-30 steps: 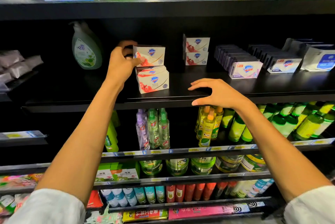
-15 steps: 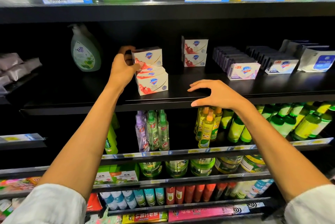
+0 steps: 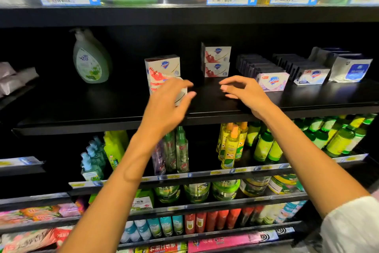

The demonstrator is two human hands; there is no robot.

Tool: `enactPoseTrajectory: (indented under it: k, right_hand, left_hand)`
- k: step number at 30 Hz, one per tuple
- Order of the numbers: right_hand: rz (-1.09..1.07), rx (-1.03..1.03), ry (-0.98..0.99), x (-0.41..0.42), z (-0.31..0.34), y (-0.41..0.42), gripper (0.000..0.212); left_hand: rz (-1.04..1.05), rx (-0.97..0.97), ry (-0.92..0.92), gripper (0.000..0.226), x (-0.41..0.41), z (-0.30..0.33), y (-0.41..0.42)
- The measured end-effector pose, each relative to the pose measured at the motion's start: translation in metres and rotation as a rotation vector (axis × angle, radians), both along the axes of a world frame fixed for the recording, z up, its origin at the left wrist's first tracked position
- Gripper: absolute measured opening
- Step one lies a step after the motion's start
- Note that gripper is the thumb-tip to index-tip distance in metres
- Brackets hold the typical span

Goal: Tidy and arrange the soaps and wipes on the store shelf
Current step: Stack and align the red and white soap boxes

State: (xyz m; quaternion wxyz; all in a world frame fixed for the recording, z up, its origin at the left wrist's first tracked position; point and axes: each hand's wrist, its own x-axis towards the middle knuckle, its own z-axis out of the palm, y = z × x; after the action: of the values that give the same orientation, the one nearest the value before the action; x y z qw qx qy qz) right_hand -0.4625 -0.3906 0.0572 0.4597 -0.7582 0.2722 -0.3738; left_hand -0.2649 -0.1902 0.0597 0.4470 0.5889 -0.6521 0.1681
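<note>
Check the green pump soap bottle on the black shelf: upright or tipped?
Upright. The green pump soap bottle stands on its base on the black shelf, pump at top, label facing out.

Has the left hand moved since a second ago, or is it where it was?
Yes. The left hand has come off the left side of the top soap box and now sits lower and to the right, in front of the stack's lower boxes.

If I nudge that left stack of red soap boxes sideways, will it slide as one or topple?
Likely to come apart: the top box sits skewed on the lower ones, which the left hand partly hides. The cartons look stiff and glossy, so they probably slip on each other. Probably safer to push low on the shelf.
</note>
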Motion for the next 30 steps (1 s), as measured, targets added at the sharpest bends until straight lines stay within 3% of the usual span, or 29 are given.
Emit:
enactPoseTrajectory:
  k: [5, 10, 16, 20, 30]
  right_hand:
    - [-0.156, 0.069, -0.050, 0.024, 0.006, -0.027, 0.019]
    - [-0.330, 0.089, -0.072, 0.050, 0.014, -0.065, 0.037]
    - [-0.409, 0.001, 0.032, 0.086, 0.037, -0.098, 0.062]
    - [-0.401, 0.080, -0.024, 0.098, 0.038, -0.107, 0.075]
    - [-0.512, -0.022, 0.011, 0.110, 0.023, -0.141, 0.068]
  left_hand:
    - [-0.114, 0.333, -0.087, 0.045, -0.023, -0.020, -0.024]
    - [-0.035, 0.540, -0.147, 0.053, -0.021, -0.029, -0.039]
    - [-0.058, 0.478, -0.142, 0.049, -0.014, -0.035, -0.041]
    - [-0.066, 0.435, -0.151, 0.046, -0.012, -0.038, -0.042]
    - [-0.058, 0.449, -0.152, 0.046, -0.011, -0.038, -0.044]
